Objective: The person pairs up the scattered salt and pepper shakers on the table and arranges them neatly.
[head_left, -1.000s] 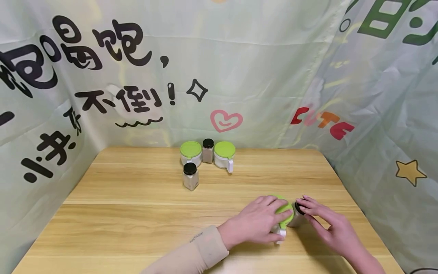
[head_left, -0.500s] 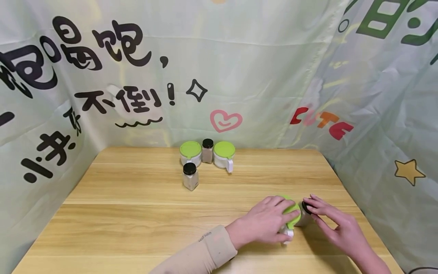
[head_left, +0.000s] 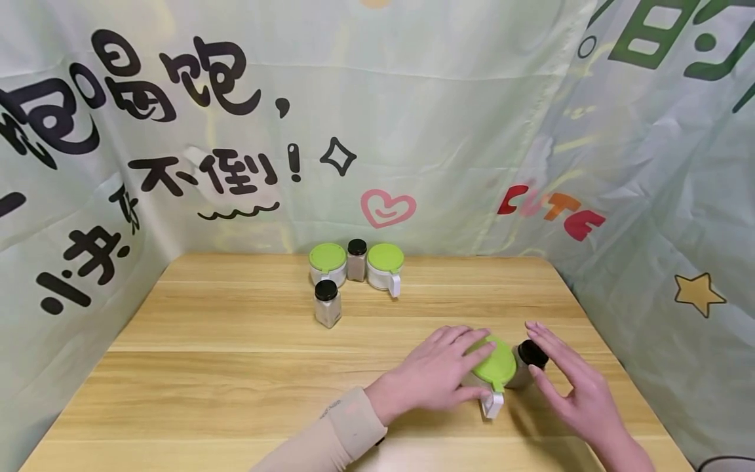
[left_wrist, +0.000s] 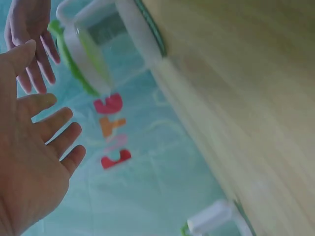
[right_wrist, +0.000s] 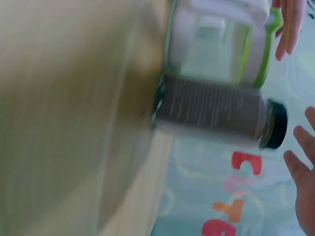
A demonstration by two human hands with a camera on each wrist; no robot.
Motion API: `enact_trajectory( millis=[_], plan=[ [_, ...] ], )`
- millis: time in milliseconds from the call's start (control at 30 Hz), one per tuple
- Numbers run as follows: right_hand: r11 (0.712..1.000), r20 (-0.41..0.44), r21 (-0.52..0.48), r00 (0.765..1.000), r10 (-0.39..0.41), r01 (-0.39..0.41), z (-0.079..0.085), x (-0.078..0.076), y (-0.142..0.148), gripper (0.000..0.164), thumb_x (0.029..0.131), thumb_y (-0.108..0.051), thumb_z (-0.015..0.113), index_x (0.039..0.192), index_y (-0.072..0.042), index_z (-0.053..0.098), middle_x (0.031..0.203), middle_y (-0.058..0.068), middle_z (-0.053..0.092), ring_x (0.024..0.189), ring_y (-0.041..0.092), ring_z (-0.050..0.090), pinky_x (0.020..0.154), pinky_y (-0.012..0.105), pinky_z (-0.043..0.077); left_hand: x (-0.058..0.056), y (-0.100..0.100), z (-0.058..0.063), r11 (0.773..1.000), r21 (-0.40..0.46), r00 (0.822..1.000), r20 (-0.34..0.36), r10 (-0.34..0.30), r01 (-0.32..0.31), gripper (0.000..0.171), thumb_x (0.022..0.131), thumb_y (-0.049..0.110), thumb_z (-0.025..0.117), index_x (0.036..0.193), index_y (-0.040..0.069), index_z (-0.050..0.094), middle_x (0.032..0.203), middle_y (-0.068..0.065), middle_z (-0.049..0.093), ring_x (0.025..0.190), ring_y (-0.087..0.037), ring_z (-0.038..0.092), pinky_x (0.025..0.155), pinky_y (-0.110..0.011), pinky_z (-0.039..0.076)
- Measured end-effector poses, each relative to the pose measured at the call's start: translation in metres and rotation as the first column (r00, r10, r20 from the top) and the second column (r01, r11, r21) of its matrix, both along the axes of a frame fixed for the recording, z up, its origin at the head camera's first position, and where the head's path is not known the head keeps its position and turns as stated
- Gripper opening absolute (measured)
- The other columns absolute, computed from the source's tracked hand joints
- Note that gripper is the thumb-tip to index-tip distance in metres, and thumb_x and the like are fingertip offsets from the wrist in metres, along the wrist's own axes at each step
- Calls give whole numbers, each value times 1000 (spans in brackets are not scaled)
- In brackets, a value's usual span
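Note:
A seasoning jar (head_left: 497, 362) with a green lid and white handle stands upright at the table's right. Touching it on the right is a square shaker bottle (head_left: 532, 354) with a black lid and grey-brown contents (right_wrist: 211, 105). My left hand (head_left: 439, 370) is beside the jar's left, its fingers spread; the left wrist view shows a gap between that hand (left_wrist: 34, 142) and the jar (left_wrist: 101, 49). Right of the bottle is my right hand (head_left: 580, 387), fingers extended. In the right wrist view, its fingertips (right_wrist: 295, 164) are apart from the black lid (right_wrist: 278, 124).
At the back of the wooden table (head_left: 236, 367) stand two more green-lidded jars, left (head_left: 328, 262) and right (head_left: 386, 262), with a black-lidded bottle (head_left: 356, 261) between them. Another bottle (head_left: 328, 305) stands in front. Printed cloth (head_left: 448, 131) hangs behind. A small dark thing shows under the left sleeve.
Jar and bottle have shifted right together, between the two hands. Since half a second ago, the left hand has drawn back leftward from the lid and the right hand has come off the bottle.

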State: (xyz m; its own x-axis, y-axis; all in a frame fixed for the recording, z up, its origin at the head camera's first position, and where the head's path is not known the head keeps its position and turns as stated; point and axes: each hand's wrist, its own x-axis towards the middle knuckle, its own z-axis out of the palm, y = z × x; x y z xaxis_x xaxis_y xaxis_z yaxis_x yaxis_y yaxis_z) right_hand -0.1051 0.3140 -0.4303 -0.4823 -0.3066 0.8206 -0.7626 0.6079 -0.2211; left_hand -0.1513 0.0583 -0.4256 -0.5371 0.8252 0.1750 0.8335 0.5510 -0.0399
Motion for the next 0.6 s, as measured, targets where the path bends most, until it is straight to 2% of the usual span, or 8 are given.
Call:
enact_trajectory(
  millis=[167, 367, 467, 600],
  plan=[
    [999, -61, -3, 997, -47, 47, 9, -1, -25, 62, 107, -42, 57, 135, 14, 60, 138, 29, 62, 142, 20, 52, 121, 25, 36, -7, -24, 8, 997, 54, 998, -22, 54, -53, 78, 104, 65, 42, 167, 20, 26, 174, 0, 18, 156, -21, 26, 129, -40, 20],
    [999, -167, -11, 985, -46, 44, 24, -5, -61, 65, 106, -41, 58, 135, 18, 56, 135, 34, 61, 142, 26, 52, 123, 30, 35, -16, -54, 17, 982, 154, 994, -7, 107, -105, 78, 104, 61, 47, 165, 18, 29, 173, -4, 22, 155, -24, 28, 129, -43, 22],
    [999, -160, 5, 986, -48, 49, 27, -6, -78, 67, 107, -42, 56, 138, 17, 53, 139, 33, 59, 143, 26, 50, 124, 31, 34, -22, -71, 22, 969, 206, 990, -1, 138, -135, 77, 104, 59, 51, 165, 16, 31, 172, -5, 23, 154, -26, 29, 128, -45, 23],
    [997, -87, 36, 994, -69, 72, 26, -7, -98, 73, 107, -47, 53, 146, 15, 47, 149, 29, 53, 147, 24, 46, 126, 32, 29, -30, -95, 28, 944, 281, 984, 5, 179, -173, 75, 104, 54, 57, 163, 14, 34, 170, -6, 27, 153, -30, 31, 127, -49, 26]
  ],
)
